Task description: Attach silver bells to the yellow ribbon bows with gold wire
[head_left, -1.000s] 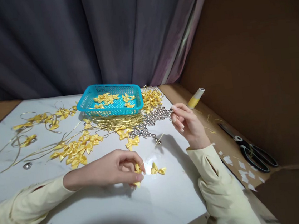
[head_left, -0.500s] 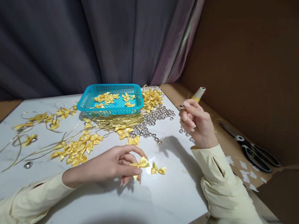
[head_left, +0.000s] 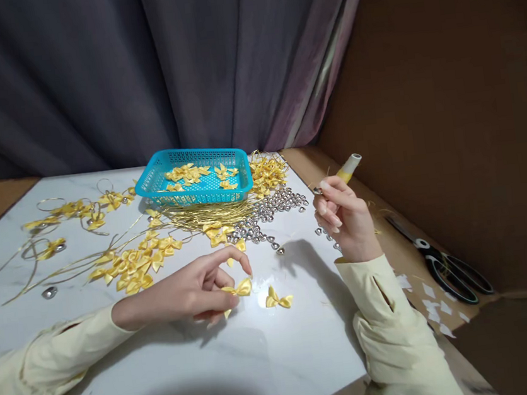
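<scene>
My left hand (head_left: pixel 188 290) is just above the white tabletop and pinches a yellow satin bow (head_left: pixel 241 287) by one side, with the index finger raised and curved. A second yellow bow (head_left: pixel 278 298) lies on the table just right of it. My right hand (head_left: pixel 346 216) is raised at the right edge of the table, thumb and fingers pinched on a small silver heart gem (head_left: pixel 317 191). A thin strand shows near those fingertips. Behind this hand a white and yellow tube (head_left: pixel 350 166) sticks up; whether the hand holds it I cannot tell.
A blue basket (head_left: pixel 182 197) with yellow bows stands at the back. Before it lie gold cords (head_left: pixel 208 215), a pile of silver gems (head_left: pixel 278 204) and loose bows (head_left: pixel 137 260). Black-handled scissors (head_left: pixel 448 271) and paper scraps (head_left: pixel 432 308) lie to the right.
My left hand has shifted slightly left with its bow, away from the bow on the table, and its index finger has lifted off. My right hand has moved a little left.
</scene>
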`<state>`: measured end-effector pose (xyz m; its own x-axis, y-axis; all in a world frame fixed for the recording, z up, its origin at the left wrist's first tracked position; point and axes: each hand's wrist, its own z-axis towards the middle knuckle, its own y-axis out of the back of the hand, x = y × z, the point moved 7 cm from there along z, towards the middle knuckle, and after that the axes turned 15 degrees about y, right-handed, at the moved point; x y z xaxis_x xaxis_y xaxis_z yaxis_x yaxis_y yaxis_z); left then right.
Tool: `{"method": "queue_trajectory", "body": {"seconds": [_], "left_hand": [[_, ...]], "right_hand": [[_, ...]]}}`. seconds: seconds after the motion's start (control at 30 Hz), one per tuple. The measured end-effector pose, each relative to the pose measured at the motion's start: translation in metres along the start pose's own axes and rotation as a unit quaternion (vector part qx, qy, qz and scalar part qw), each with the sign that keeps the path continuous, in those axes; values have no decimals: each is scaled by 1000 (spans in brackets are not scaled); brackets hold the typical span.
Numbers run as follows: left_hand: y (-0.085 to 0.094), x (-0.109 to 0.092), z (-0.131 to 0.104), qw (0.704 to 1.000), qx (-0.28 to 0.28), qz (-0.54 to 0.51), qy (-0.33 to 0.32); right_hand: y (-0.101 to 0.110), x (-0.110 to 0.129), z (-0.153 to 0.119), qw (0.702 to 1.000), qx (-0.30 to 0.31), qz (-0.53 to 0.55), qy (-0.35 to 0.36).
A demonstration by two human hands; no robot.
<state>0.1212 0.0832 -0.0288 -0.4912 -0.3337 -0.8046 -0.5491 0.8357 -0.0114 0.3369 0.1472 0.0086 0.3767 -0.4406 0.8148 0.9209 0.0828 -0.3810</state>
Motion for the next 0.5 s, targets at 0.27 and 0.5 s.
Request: {"method": "queue_trajectory", "body": {"seconds": [0.27, 0.5], "left_hand": [[1, 5, 4, 996, 19, 89, 0], [15, 0, 11, 996, 43, 64, -50]], "right_hand": [[-9, -2, -3, 1000, 24, 10, -11], [-2, 5, -2, 999, 15, 29, 16]]}}
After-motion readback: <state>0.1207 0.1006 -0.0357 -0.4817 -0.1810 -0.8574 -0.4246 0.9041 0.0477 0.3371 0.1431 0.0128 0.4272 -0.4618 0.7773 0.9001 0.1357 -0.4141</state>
